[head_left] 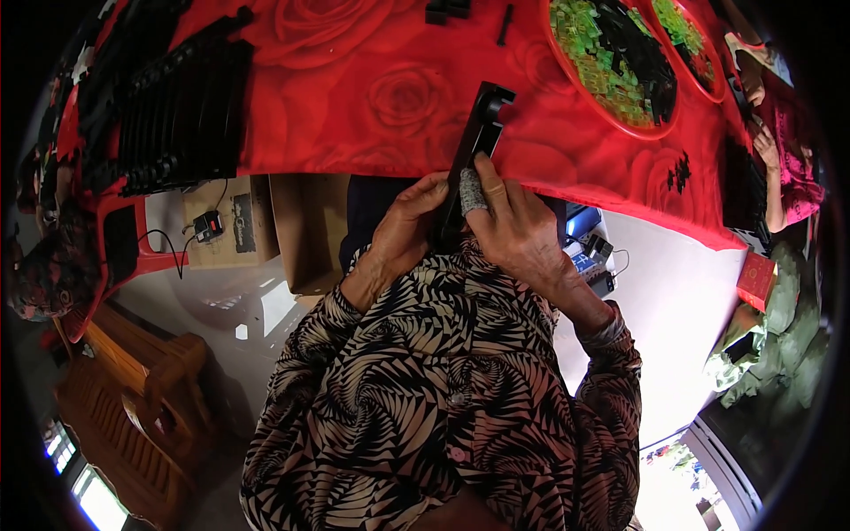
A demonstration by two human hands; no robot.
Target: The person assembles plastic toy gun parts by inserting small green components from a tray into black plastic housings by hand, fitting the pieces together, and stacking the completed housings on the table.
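Observation:
A long black plastic piece [471, 150] with a rounded end stands tilted at the table's near edge, close to my body. My left hand [409, 221] grips its lower left side, fingers closed against it. From the other side my right hand [515, 226] presses on it, the index finger reaching up along its face. Grey wrapping covers one finger of that hand. The far end of the piece overlaps the red rose-patterned tablecloth [354, 115]. Its lower end is partly hidden between my hands.
Many similar black pieces [181, 115] lie stacked at the table's left. Far right, a red round tray [657, 134] holds small green and black parts, with a second tray [719, 88] beyond. A cardboard box [310, 226] stands below the edge. Another person's arm [772, 164] shows at right.

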